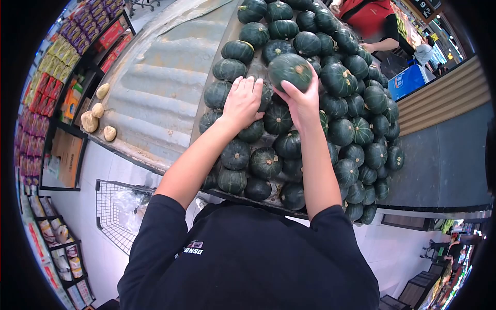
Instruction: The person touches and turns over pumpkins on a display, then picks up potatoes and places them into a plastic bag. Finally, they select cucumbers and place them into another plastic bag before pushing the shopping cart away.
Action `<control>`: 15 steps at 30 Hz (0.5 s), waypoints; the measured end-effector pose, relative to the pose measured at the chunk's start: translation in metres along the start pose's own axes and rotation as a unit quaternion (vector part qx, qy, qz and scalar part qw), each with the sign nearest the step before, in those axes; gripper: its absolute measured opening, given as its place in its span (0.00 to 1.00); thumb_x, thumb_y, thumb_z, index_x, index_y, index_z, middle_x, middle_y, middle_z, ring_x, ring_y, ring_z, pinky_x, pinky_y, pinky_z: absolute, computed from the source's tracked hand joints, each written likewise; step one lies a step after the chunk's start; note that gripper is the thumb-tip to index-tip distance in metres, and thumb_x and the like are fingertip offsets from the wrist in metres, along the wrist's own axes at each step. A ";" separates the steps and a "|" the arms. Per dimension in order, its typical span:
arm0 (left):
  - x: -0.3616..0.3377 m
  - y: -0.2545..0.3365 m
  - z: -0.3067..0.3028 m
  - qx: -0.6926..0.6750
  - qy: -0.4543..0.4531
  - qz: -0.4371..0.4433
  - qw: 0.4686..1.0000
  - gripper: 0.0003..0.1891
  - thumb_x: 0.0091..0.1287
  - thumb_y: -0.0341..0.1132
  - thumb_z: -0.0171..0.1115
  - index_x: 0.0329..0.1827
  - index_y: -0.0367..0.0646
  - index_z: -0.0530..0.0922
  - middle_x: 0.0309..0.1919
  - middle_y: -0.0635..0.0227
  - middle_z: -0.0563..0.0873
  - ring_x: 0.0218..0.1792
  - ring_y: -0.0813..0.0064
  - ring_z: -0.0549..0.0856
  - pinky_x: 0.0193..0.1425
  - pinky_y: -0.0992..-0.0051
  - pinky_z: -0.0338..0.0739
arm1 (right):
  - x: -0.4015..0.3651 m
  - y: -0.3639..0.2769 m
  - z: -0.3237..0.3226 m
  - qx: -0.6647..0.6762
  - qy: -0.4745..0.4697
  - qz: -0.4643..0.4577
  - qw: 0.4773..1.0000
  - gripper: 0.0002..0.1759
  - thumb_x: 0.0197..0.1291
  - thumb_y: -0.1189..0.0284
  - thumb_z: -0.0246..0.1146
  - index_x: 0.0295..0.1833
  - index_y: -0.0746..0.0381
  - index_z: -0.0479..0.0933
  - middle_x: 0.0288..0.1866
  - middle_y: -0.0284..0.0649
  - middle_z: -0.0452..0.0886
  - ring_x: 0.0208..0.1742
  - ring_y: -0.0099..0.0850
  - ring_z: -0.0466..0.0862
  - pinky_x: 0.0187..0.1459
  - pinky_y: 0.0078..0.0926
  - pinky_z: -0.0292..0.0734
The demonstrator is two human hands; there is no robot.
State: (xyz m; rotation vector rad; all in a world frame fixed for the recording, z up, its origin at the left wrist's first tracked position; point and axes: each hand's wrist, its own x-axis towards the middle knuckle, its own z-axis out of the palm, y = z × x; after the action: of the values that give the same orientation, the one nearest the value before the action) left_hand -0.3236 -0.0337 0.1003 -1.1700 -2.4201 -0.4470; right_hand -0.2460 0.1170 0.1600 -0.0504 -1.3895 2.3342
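My right hand (302, 98) grips a dark green pumpkin (288, 71), its thumb and fingers around the near right side. This pumpkin is held above the pile and is slightly blurred. To its left, my left hand (244, 102) lies over pumpkins in the pile, fingers stretched out and thumb apart. A pumpkin (266, 96) beside its fingers is partly covered by that hand. Around both hands sit many more dark green pumpkins, such as one (278, 119) between my wrists and another (338, 79) to the right.
Left of the pile is a corrugated grey display surface (160, 93) with several pale tubers (97, 109) at its edge. A wire cart (111, 217) holding a plastic bag stands below. Beyond the pile, a person in a red vest (368, 18) reaches toward the pumpkins. Packaged goods (51, 77) fill shelves at left.
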 end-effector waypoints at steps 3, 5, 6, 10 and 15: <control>0.010 0.003 -0.011 -0.011 -0.049 -0.019 0.999 0.47 0.43 0.48 0.85 0.63 0.31 0.72 0.57 0.49 0.79 0.64 0.53 0.78 0.78 0.55 0.63 | 0.041 0.022 -0.004 -0.286 -0.026 -0.129 0.949 0.53 0.45 0.76 0.81 0.75 0.56 0.58 0.68 0.45 0.69 0.69 0.39 0.75 0.67 0.41 0.76; 0.017 0.001 -0.018 -0.015 -0.085 -0.030 0.996 0.46 0.43 0.49 0.85 0.61 0.30 0.72 0.56 0.49 0.80 0.63 0.53 0.79 0.77 0.55 0.64 | 0.060 0.028 -0.005 -0.353 -0.034 -0.186 0.916 0.53 0.41 0.73 0.84 0.73 0.57 0.61 0.67 0.43 0.71 0.67 0.39 0.76 0.69 0.36 0.73; 0.018 0.000 -0.020 -0.023 -0.101 -0.036 0.994 0.46 0.43 0.49 0.85 0.60 0.30 0.72 0.55 0.50 0.80 0.62 0.53 0.79 0.77 0.55 0.64 | 0.064 0.028 -0.004 -0.426 -0.038 -0.208 0.880 0.53 0.40 0.72 0.84 0.73 0.58 0.62 0.67 0.43 0.71 0.68 0.40 0.75 0.70 0.37 0.72; 0.006 0.002 -0.013 -0.025 -0.049 -0.040 0.998 0.45 0.46 0.50 0.83 0.62 0.31 0.72 0.55 0.50 0.79 0.62 0.55 0.78 0.77 0.53 0.63 | 0.080 0.030 -0.006 -0.521 -0.062 -0.221 0.822 0.54 0.37 0.69 0.85 0.71 0.57 0.64 0.67 0.45 0.71 0.71 0.43 0.72 0.73 0.40 0.68; -0.023 0.010 0.003 -0.050 0.118 -0.067 0.989 0.42 0.53 0.52 0.79 0.65 0.34 0.73 0.61 0.52 0.77 0.65 0.53 0.76 0.77 0.49 0.61 | 0.079 0.034 -0.005 -0.557 -0.129 -0.229 0.788 0.48 0.40 0.70 0.83 0.69 0.55 0.67 0.67 0.45 0.72 0.71 0.48 0.72 0.72 0.42 0.69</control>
State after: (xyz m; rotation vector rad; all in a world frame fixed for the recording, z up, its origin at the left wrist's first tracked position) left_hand -0.3032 -0.0419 0.0870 -0.9365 -2.2990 -0.7139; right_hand -0.3287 0.1362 0.1430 0.2432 -2.3886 0.9035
